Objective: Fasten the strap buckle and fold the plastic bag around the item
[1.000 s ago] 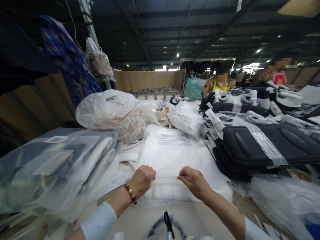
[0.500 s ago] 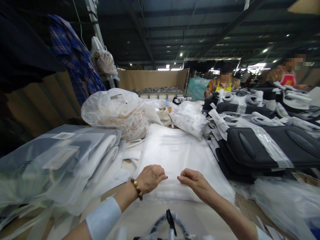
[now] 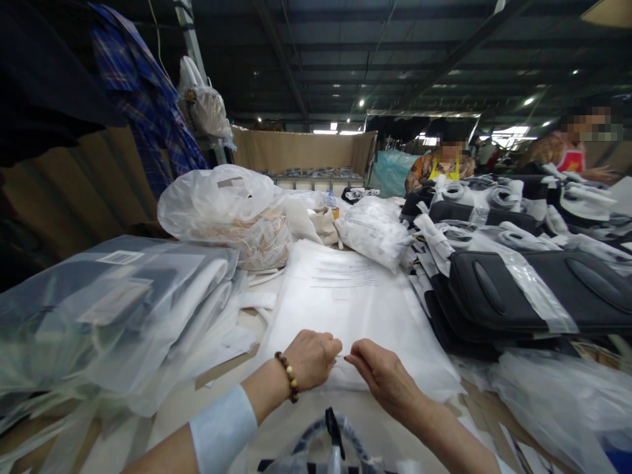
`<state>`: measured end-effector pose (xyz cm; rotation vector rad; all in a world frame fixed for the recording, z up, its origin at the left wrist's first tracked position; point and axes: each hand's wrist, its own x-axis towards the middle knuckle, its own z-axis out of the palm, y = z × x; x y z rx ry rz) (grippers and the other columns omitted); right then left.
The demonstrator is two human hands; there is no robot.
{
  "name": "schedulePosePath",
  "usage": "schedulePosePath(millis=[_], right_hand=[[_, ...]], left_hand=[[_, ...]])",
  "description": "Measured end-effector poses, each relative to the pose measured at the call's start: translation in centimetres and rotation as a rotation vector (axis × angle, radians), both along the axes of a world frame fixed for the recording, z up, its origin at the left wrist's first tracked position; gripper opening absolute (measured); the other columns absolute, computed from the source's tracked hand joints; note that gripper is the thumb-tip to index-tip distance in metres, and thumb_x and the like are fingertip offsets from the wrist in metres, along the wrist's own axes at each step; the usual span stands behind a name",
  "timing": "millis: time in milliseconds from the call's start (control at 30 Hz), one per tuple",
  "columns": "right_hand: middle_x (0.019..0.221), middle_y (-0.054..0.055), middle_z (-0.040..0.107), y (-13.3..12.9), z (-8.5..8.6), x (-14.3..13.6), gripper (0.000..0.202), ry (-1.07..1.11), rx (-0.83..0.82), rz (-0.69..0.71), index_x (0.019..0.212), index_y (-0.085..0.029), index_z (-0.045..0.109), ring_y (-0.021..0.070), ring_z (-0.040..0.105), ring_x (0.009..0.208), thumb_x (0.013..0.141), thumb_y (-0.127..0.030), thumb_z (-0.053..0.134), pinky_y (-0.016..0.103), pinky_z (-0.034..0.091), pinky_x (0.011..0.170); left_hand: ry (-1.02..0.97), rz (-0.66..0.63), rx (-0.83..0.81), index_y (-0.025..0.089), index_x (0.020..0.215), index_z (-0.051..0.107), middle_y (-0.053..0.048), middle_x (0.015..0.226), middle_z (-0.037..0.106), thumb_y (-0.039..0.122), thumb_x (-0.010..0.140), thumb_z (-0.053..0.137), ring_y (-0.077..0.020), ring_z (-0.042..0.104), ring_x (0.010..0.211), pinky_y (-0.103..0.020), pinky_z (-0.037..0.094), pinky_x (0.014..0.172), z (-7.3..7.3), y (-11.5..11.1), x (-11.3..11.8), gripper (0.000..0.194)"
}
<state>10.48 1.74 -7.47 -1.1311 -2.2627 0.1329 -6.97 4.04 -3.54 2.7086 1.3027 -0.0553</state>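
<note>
My left hand (image 3: 310,361), with a beaded bracelet (image 3: 288,376) at the wrist, is closed over the near end of a pile of clear plastic bags (image 3: 340,309) with printed lines. My right hand (image 3: 385,374) faces it, thumb and forefinger pinched together. The fingertips are a small gap apart. A thin pale line seems to run between them, too fine to name. Right below, at the bottom edge, stands a wrapped handle loop (image 3: 363,442) with a black strap end (image 3: 333,426); most of that item is out of view.
Black cases (image 3: 533,289) with wrapped straps are stacked at right. A filled clear bag (image 3: 162,289) lies at left. Behind the pile sit a bulging plastic sack (image 3: 222,210) and a crumpled white bundle (image 3: 372,230). Two people (image 3: 442,164) work beyond the cases.
My left hand has moved right, closer to my right hand, and its fingers have curled in more. My right hand has shifted slightly left and down. The surrounding piles look unchanged.
</note>
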Motion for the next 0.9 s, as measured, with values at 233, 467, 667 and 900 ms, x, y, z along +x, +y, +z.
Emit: schedulePosePath(millis=[233, 467, 667, 900], right_hand=[[0.06, -0.001, 0.052, -1.6, 0.5, 0.9, 0.023, -0.265, 0.223, 0.096, 0.076, -0.021, 0.046, 0.0148, 0.047, 0.051, 0.095, -0.024, 0.032, 0.027, 0.03, 0.048], [0.063, 0.004, 0.055, -3.1, -0.9, 2.9, 0.031, -0.43, 0.265, -0.062, 0.076, -0.017, 0.052, 0.0163, 0.051, 0.051, 0.073, 0.008, 0.034, 0.027, 0.035, 0.049], [0.064, 0.008, 0.058, -4.7, -2.6, 6.9, 0.023, -0.446, 0.293, -0.247, 0.074, -0.017, 0.057, 0.0216, 0.055, 0.051, 0.077, -0.004, 0.038, 0.031, 0.039, 0.047], [0.072, 0.002, 0.063, -7.4, -3.1, 6.3, 0.024, 0.695, -0.579, -0.659, 0.085, -0.023, 0.058, 0.0129, 0.051, 0.043, 0.066, -0.038, 0.059, 0.026, 0.04, 0.039]], left_hand=[[0.142, 0.164, 0.067, 0.014, 0.083, 0.058, -0.012, 0.081, 0.064, -0.001, 0.075, 0.037, -0.0253, 0.063, 0.076, -0.034, 0.048, 0.064, -0.6, 0.0, -4.2, 0.027], [0.119, 0.373, 0.12, 0.014, 0.082, 0.057, -0.011, 0.08, 0.062, -0.002, 0.076, 0.032, -0.0245, 0.06, 0.08, -0.035, 0.047, 0.072, -0.3, -3.2, -9.2, 0.031], [-0.09, 0.66, 0.115, 0.014, 0.076, 0.056, -0.013, 0.084, 0.061, 0.001, 0.078, 0.027, -0.0266, 0.058, 0.081, -0.037, 0.044, 0.072, -1.7, -6.4, -14.2, 0.032], [-0.789, 1.063, -0.132, 0.018, 0.078, 0.058, 0.001, 0.07, 0.063, 0.026, 0.078, 0.046, -0.0137, 0.056, 0.058, -0.021, 0.04, 0.048, -4.0, -8.7, -14.3, 0.014]])
